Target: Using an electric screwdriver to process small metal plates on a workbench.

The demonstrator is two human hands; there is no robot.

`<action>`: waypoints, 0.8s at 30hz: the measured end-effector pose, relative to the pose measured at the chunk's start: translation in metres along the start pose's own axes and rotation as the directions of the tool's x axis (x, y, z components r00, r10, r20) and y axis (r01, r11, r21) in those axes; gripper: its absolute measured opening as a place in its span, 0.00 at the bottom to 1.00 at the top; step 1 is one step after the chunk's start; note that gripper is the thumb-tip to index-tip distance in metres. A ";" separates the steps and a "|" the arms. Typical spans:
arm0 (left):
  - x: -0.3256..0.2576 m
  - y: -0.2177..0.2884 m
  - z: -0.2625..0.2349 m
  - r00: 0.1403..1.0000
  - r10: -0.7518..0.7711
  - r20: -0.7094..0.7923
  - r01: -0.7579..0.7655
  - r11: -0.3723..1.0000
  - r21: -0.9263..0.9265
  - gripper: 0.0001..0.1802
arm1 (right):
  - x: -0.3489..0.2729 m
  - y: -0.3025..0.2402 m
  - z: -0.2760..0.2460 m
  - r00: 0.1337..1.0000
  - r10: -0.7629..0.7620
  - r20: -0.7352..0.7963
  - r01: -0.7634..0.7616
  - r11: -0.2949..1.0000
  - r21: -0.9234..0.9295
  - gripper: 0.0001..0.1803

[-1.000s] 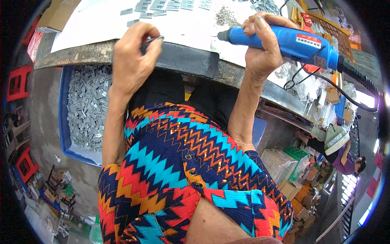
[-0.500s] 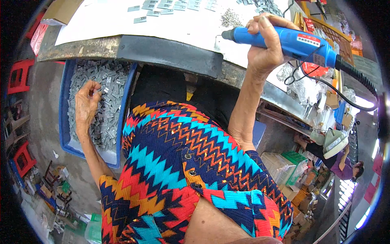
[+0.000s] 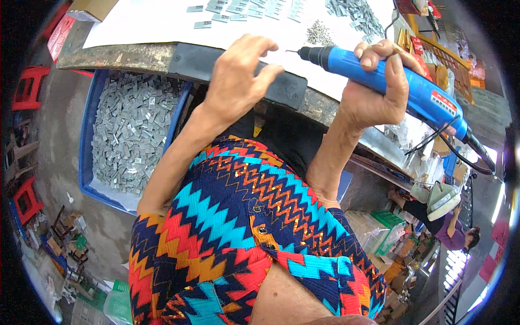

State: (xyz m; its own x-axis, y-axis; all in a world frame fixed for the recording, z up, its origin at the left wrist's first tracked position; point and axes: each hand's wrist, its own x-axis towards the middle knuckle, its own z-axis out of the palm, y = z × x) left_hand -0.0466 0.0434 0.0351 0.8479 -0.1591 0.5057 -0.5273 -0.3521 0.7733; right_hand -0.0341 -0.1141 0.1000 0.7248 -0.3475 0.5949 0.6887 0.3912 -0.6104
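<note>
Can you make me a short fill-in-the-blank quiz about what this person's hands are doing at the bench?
1. The right hand grips a ____ electric screwdriver.
2. The left hand, fingers spread, holds ____.
3. The crate under the bench is full of small ____ metal pieces.

Missing words: blue; nothing; grey

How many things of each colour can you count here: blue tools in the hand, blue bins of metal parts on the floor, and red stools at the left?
Blue electric screwdriver, held in the right hand: 1
Blue bin of grey metal parts, below the left hand: 1
Red stools: 2
Total: 4
</note>
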 end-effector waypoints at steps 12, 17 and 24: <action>0.003 -0.026 0.037 0.989 0.069 -0.128 -0.045 0.983 0.178 0.09 | -0.003 -0.002 0.001 0.998 -0.023 0.055 0.022 1.000 0.010 0.10; 0.002 -0.026 0.035 0.992 0.073 -0.103 -0.054 0.982 0.181 0.06 | -0.005 -0.001 0.002 1.000 -0.014 0.020 0.014 1.000 0.024 0.09; 0.001 -0.027 0.035 0.990 0.089 -0.109 -0.069 0.982 0.178 0.07 | -0.005 -0.002 0.000 0.999 -0.004 0.039 0.002 0.999 0.037 0.09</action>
State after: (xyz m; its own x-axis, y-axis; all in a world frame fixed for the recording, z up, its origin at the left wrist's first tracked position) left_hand -0.0295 0.0208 0.0014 0.7864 -0.0888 0.6113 -0.5665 -0.4984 0.6563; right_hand -0.0390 -0.1126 0.0983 0.7210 -0.3154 0.6170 0.6890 0.4220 -0.5893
